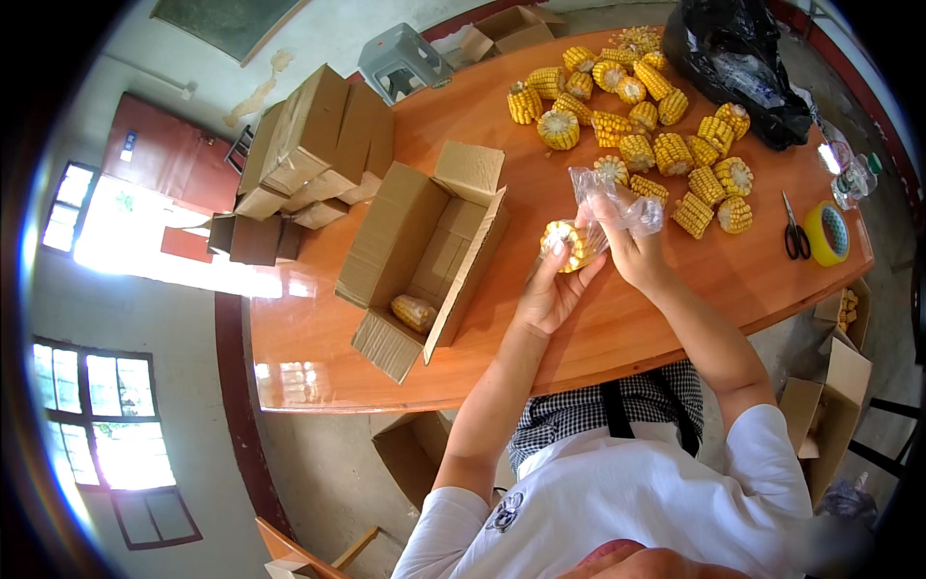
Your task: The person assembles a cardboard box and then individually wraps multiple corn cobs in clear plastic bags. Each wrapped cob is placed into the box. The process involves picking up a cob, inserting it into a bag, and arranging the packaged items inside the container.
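My left hand grips a piece of corn cob, its cut white end facing up and left. Clear plastic wrap or a thin bag covers part of that piece. The loose plastic is bunched in the fingers of my right hand, just above and right of the corn. To the left stands an open cardboard box, and one plastic-wrapped corn piece lies at its near end. Beyond my hands, several bare corn pieces are spread over the wooden table.
Scissors and a yellow tape roll lie at the right, near a clear plastic bottle. A black plastic bag sits at the far right corner. Stacked cardboard boxes occupy the left back, with a grey stool behind the table.
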`<control>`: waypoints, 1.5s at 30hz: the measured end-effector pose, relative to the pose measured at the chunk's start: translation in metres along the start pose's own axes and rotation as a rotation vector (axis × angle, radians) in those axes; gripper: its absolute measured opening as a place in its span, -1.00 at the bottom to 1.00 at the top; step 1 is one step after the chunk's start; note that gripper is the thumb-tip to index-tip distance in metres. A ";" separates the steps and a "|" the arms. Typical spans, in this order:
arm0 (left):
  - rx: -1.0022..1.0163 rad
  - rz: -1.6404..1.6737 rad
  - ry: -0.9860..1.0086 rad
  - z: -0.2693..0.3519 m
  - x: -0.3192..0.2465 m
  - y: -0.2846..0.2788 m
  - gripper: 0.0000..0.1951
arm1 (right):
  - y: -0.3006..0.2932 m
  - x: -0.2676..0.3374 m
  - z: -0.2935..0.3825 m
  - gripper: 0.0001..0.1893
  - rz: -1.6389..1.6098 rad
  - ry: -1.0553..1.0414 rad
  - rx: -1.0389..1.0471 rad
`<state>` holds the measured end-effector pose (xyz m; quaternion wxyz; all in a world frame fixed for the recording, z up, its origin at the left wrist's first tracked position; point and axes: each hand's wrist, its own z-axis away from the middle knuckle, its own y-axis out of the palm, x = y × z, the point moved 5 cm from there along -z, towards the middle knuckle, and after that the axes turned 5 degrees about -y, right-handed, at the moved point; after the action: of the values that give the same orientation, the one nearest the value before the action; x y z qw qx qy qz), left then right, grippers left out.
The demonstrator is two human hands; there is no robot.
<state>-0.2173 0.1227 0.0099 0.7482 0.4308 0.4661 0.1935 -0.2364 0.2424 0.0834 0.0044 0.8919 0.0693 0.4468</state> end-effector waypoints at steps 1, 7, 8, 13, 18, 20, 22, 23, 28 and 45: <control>-0.016 -0.003 0.007 0.001 -0.001 0.000 -0.43 | 0.000 0.002 -0.001 -0.84 -0.002 0.022 0.009; -0.064 0.023 0.022 -0.001 -0.004 -0.004 -0.49 | -0.010 -0.012 0.004 -0.84 0.030 -0.075 0.013; -0.054 0.032 0.032 -0.001 -0.006 -0.002 -0.50 | -0.011 -0.015 0.006 -0.85 0.054 -0.080 0.019; -0.033 0.020 0.009 0.001 -0.007 0.001 -0.64 | -0.002 -0.021 0.013 -0.86 0.200 -0.105 0.155; -0.016 -0.002 0.007 -0.002 -0.007 -0.015 -0.80 | 0.006 -0.006 0.009 -0.86 0.097 -0.001 0.203; 0.006 0.022 0.019 -0.002 -0.007 -0.013 -0.82 | 0.004 -0.003 0.004 -0.82 0.024 -0.016 0.194; -0.042 0.009 0.047 -0.001 -0.010 -0.007 -0.83 | -0.004 0.000 -0.003 -0.75 -0.003 -0.019 0.154; -0.067 0.003 0.062 0.000 -0.012 -0.005 -0.83 | -0.008 0.002 -0.006 -0.71 -0.018 -0.020 0.134; -0.053 0.040 0.097 0.001 -0.020 -0.006 -0.79 | -0.056 -0.006 -0.026 -0.54 -0.400 0.055 -0.233; 0.014 0.034 -0.008 -0.001 -0.012 -0.008 -0.48 | -0.007 -0.017 -0.006 -0.15 -0.084 0.340 0.468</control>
<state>-0.2248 0.1109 0.0094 0.7435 0.4449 0.4570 0.2012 -0.2519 0.2465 0.0729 -0.1945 0.7775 0.2071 0.5610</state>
